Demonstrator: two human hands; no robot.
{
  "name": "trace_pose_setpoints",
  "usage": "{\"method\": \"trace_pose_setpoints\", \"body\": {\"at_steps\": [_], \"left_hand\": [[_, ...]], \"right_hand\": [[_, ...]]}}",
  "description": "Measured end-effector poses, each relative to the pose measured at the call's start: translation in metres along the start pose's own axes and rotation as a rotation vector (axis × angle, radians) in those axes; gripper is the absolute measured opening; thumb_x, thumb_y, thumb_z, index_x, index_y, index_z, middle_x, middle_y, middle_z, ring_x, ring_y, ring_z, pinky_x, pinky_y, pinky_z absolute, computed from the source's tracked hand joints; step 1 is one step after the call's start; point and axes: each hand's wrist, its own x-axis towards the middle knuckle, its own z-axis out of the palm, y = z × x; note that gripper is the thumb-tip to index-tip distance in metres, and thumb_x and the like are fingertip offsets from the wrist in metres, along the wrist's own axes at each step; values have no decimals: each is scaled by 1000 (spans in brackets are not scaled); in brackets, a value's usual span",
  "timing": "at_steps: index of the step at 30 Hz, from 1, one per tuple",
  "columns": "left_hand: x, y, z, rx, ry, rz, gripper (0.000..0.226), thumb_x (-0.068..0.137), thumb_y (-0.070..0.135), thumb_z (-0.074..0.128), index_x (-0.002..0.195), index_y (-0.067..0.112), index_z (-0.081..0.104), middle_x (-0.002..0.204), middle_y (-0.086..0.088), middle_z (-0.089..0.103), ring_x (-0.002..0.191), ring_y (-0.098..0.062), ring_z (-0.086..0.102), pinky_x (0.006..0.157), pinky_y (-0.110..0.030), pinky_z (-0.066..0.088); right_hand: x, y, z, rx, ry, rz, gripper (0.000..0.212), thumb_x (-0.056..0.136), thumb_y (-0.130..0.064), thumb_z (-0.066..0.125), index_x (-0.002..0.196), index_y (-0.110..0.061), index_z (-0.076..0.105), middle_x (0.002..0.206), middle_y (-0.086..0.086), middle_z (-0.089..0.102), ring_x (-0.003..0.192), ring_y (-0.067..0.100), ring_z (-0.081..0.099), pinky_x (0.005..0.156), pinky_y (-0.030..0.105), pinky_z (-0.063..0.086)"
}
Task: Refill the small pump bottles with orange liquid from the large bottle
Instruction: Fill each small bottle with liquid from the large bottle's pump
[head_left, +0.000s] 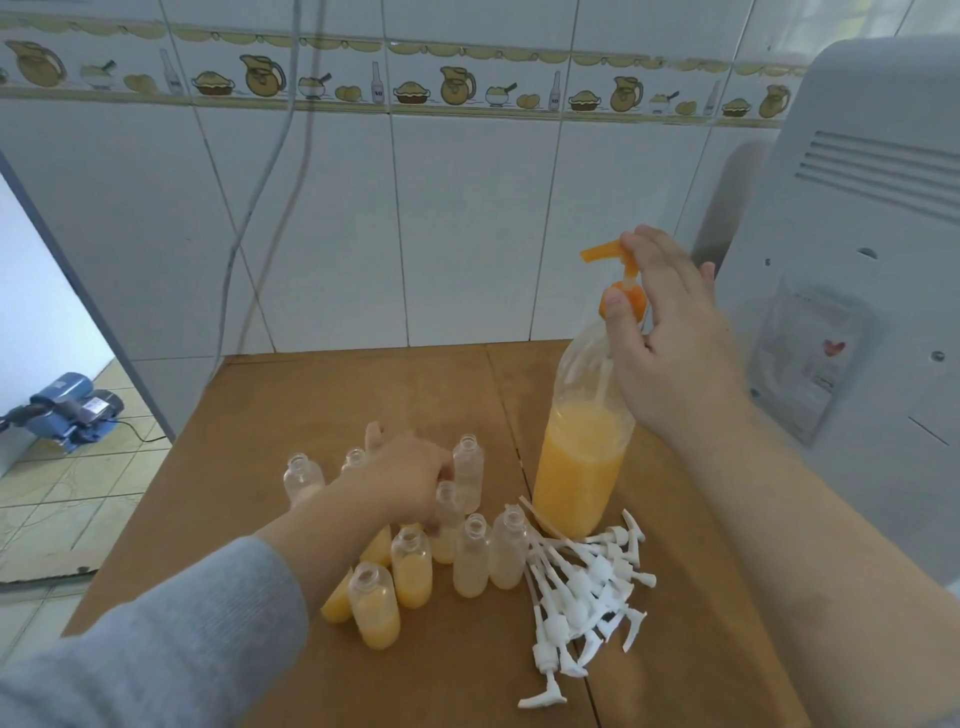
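A large clear bottle, about half full of orange liquid, stands on the wooden table with an orange pump head on top. My right hand is at that pump: thumb on the orange collar, fingers by the nozzle stem. Several small open bottles stand in a cluster at the centre; some hold orange liquid, others look empty. My left hand reaches into the cluster and grips one small bottle near its neck.
A pile of white pump tops lies to the right of the small bottles. A white appliance stands at the right edge. Tiled wall with a hanging cable is behind. A blue machine sits on the floor at left.
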Motion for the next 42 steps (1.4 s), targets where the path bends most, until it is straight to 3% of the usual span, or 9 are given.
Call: {"method": "trace_pose_setpoints", "body": {"at_steps": [7,12,17,21,23,27,32,36,42], "left_hand": [[-6,2,6,-71,76,0,22,77,43,67,96,35,58,86,13,62,107,-9,48,114,-50,-9],[-22,-13,-24,-235,233,-60,34,77,51,64,104,31,56,95,15,59,93,-8,52,104,-39,26],[-48,-25,-59,-1007,505,-7,30,75,44,72,99,27,65,95,11,69,92,-7,64,82,-30,49],[-52,7,-73,-1633,512,144,35,85,41,61,103,11,62,83,-1,70,84,-22,68,80,-45,55],[-50,25,-74,-1472,562,138,36,91,47,51,106,15,58,77,-3,66,76,-23,67,74,-41,55],[-37,47,-76,-798,737,221,45,94,49,43,128,19,42,105,8,52,88,-5,53,77,-23,42],[-22,61,-103,-706,780,299,34,92,43,53,117,20,48,103,10,52,78,-2,48,74,-23,38],[-15,67,-113,-746,780,304,39,90,44,56,120,21,49,105,8,57,82,-8,54,76,-26,44],[-13,67,-113,-582,884,374,47,93,38,55,135,19,45,114,8,56,80,-5,42,77,-20,38]], "right_hand": [[-1,3,1,16,28,-15,42,100,-23,38,142,-19,37,151,-5,33,140,7,23,115,26,-5],[4,6,-1,-26,20,-46,43,99,-28,35,140,-16,41,148,-1,38,142,13,23,116,26,-4],[11,9,-4,-43,-5,-114,37,101,-28,35,133,-14,45,146,3,40,144,15,18,117,26,-2],[8,12,2,-28,43,-99,41,101,-29,31,138,-14,40,144,3,43,144,15,20,117,25,-3],[7,12,4,-20,50,-102,47,101,-33,25,140,-12,40,144,4,43,143,15,20,116,21,-6],[8,11,6,14,62,-113,52,100,-38,18,138,-12,43,142,3,45,142,15,23,116,20,-5],[6,14,9,42,88,-108,49,101,-36,22,137,-12,45,140,3,46,141,17,25,115,19,-5],[6,13,10,57,100,-108,49,100,-36,22,136,-12,46,140,3,47,141,16,26,116,20,-4],[5,15,15,58,125,-109,44,100,-33,27,134,-12,46,139,4,47,141,16,24,116,22,-4]]}}
